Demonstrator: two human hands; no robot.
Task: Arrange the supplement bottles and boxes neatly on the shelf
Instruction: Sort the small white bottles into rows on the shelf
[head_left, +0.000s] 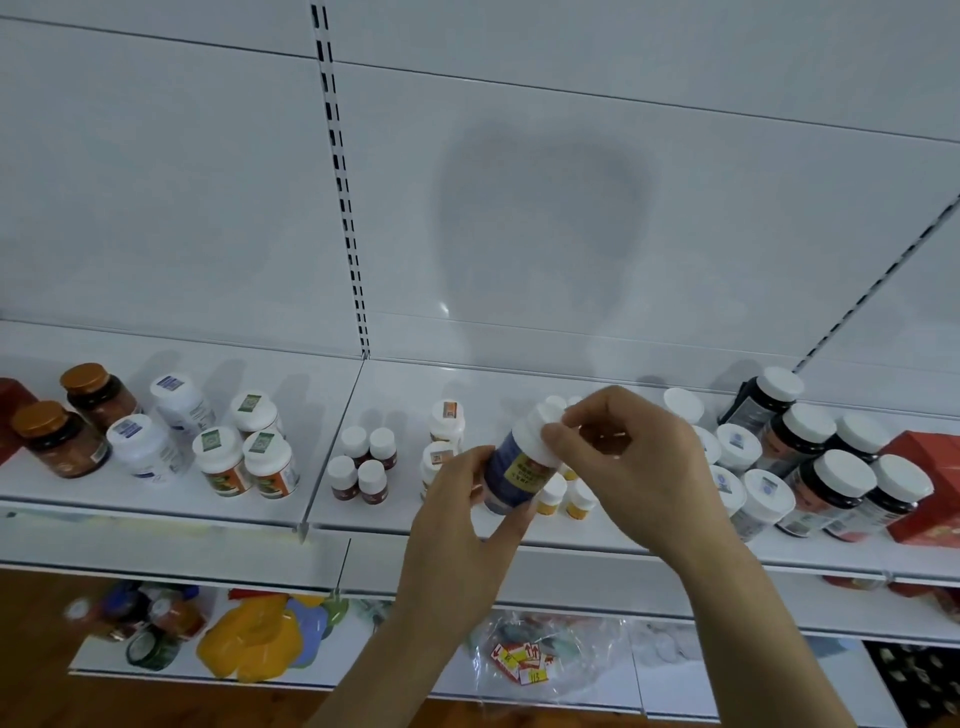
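White slotted-back shelf (156, 499), bottles on it in loose groups. Left hand (457, 525) grips dark-blue bottle (511, 475); right hand (618, 457) pinches its white cap. Yellow label unreadable.

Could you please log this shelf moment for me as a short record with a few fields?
held item: blue bottle, tilted, in front of the shelf
left hand: grips the bottle's body
right hand: pinches its white cap
far left: two brown bottles with orange lids
far right: red box beside dark bottles
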